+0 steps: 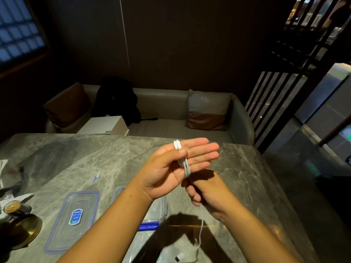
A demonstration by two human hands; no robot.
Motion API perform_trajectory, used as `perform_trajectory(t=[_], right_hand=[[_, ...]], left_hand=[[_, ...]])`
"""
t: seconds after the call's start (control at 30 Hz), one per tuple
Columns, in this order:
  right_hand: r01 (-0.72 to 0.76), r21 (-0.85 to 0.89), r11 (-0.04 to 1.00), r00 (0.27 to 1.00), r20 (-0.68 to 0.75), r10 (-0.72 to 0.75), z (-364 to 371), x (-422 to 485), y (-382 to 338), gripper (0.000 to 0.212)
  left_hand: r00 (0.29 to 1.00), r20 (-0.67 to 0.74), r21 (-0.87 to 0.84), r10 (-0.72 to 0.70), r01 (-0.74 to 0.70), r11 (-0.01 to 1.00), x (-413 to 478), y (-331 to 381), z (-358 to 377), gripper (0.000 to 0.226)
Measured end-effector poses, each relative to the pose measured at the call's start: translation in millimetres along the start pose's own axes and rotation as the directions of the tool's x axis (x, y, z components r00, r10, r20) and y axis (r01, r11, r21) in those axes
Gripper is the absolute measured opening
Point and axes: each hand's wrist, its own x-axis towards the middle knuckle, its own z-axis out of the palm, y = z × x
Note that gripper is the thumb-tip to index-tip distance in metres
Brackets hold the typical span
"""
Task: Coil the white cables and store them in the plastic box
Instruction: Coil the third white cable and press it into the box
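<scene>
A white cable (183,161) is wound in several loops around the flat fingers of my left hand (171,168), with the thumb pressing the loops against the palm. Just below it, my right hand (205,190) is closed on the cable's loose length. That loose tail (201,232) hangs down toward the table and ends near a plug at the bottom edge. The clear plastic box (162,209) with a blue clip sits on the table under my left forearm, mostly hidden. Its lid (74,219), clear with a blue label, lies flat to the left.
The grey marble table (114,154) holds a small cup (12,206) and a gold plate (24,230) at the left edge, plus a bit of paper (96,176). A sofa with cushions, a black bag and a white box stands beyond the far edge.
</scene>
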Motion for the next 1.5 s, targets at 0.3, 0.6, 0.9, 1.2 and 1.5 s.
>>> perform_trajectory(t=[0.3, 0.6, 0.9, 1.2, 1.5], right_hand=[[0.055, -0.214, 0.975, 0.983, 0.181, -0.016, 11.9, -54.7, -24.0, 0.027], [0.223, -0.563, 0.796, 0.961, 0.263, -0.083, -0.8, -73.4, -65.3, 0.029], [0.361, -0.563, 0.743, 0.927, 0.304, -0.22, -28.6, -62.7, -117.5, 0.022], [0.363, -0.471, 0.804, 0.92, 0.32, -0.227, -35.1, -36.4, -121.8, 0.026], [0.384, -0.493, 0.781, 0.914, 0.325, -0.244, -40.2, -21.4, -127.4, 0.025]], left_hand=[[0.984, -0.181, 0.11, 0.006, 0.014, 0.994, -4.6, -0.5, -22.5, 0.04], [0.968, -0.221, 0.256, -0.121, 0.177, 0.95, -7.0, -23.0, -26.3, 0.042], [0.946, -0.125, 0.073, -0.299, 0.309, 0.948, -13.6, -42.3, -4.8, 0.046], [0.945, -0.069, 0.094, -0.32, 0.326, 0.941, -8.9, -41.3, 3.5, 0.064], [0.952, -0.015, 0.208, -0.306, 0.303, 0.93, -3.7, -41.9, 8.4, 0.042]])
